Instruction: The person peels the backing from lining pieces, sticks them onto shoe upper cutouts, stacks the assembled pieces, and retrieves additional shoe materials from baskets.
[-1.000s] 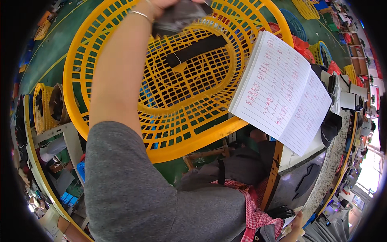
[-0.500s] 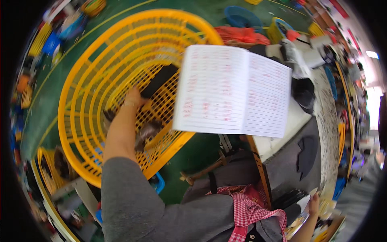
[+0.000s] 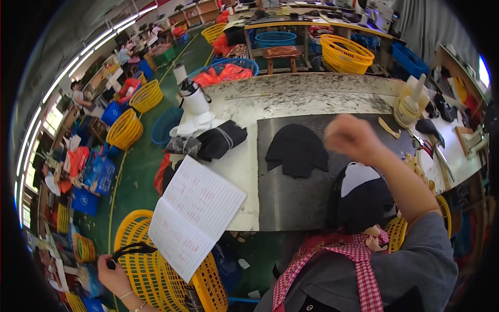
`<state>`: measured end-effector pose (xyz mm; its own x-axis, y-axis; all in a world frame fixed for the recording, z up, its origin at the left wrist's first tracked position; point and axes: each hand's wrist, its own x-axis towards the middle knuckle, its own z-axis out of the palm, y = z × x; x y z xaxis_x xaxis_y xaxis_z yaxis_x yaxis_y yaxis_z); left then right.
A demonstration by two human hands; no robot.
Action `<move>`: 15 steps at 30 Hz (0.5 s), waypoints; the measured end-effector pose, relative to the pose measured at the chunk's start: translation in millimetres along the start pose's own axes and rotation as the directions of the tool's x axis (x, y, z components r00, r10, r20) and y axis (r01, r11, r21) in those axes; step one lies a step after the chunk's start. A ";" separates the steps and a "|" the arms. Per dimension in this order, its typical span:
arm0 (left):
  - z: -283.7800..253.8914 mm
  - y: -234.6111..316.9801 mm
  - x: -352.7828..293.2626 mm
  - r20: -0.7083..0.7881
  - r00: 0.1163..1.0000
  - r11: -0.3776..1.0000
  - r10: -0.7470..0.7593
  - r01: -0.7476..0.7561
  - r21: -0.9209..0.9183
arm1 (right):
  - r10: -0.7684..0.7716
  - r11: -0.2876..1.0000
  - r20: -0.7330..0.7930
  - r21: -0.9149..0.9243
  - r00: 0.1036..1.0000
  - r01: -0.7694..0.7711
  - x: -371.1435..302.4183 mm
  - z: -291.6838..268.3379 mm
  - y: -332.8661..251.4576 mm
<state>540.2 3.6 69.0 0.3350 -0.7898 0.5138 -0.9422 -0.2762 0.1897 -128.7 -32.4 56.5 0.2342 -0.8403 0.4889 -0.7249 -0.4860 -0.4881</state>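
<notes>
My left hand (image 3: 113,276) is at the lower left, beside the rim of a yellow plastic basket (image 3: 138,221). Its fingers are closed around a dark strip (image 3: 136,249), which trails over the basket. An open lined notebook (image 3: 196,216) with red handwriting lies across the basket's edge and the table corner. My right hand (image 3: 353,138) hovers over the dark mat (image 3: 270,208), its fingers curled and smeared by motion. To its left lies a flat black cut piece (image 3: 296,150) with a notched lower edge. Nearer me are black pieces (image 3: 364,200) with a white patch on top.
A tied black bundle (image 3: 222,140) and a white bottle (image 3: 194,98) stand on the table's left part. At the right are a glue bottle (image 3: 410,106) and scissors (image 3: 416,140). Yellow baskets (image 3: 125,129) line the floor; a stool (image 3: 281,54) stands beyond the table.
My left hand has come up out of the yellow basket to its rim, with the dark strip in it. The right hand has risen over the mat. The view has swung toward the table.
</notes>
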 end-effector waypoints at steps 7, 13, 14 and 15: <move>-87.7 274.9 -50.5 -0.260 0.635 0.592 0.728 -0.772 -0.230 | -0.637 0.768 -0.123 -0.006 0.761 0.641 15.3 47.6 -131.9; -71.5 424.9 -99.7 -0.218 0.490 0.172 0.844 -0.633 -0.754 | -0.374 0.925 -0.287 -0.185 0.882 0.332 -42.8 -7.3 -77.0; -78.2 422.3 -109.5 -0.203 0.547 0.140 0.812 -0.520 -0.842 | -0.357 0.931 -0.313 -0.195 0.880 0.309 -53.8 -20.2 -77.8; -70.4 425.1 -116.0 -0.173 0.580 0.072 0.796 -0.374 -0.925 | -0.223 0.970 -0.269 0.036 0.937 0.241 -66.9 -31.1 -70.9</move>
<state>101.4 16.3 148.9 -0.5548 -0.5832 0.5933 -0.1856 0.7820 0.5951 -113.1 65.7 80.9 0.2069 -0.6141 0.7616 -0.6231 -0.6829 -0.3814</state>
